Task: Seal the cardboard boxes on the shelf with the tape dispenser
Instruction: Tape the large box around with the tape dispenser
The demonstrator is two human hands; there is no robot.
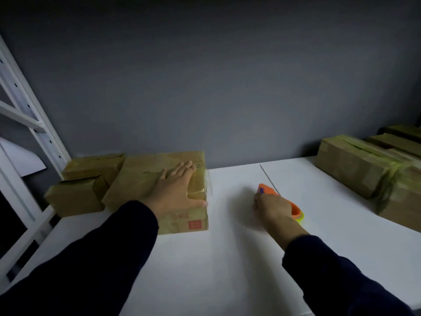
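A brown cardboard box (141, 179) with a red stamp on its front lies on the white shelf (216, 258), left of centre. My left hand (176, 190) rests flat on its top, fingers straight, the thumb over the right edge where clear tape shows. To the right, my right hand (272, 207) grips the orange tape dispenser (296, 209), which carries a yellow-green roll and sits low over the shelf surface, apart from the box.
Two smaller boxes (77, 197) sit left of the main box by the white rack upright (34, 124). Several taped boxes (364, 169) are stacked at the right. A grey wall closes the back. A thin seam line runs across the shelf behind the dispenser.
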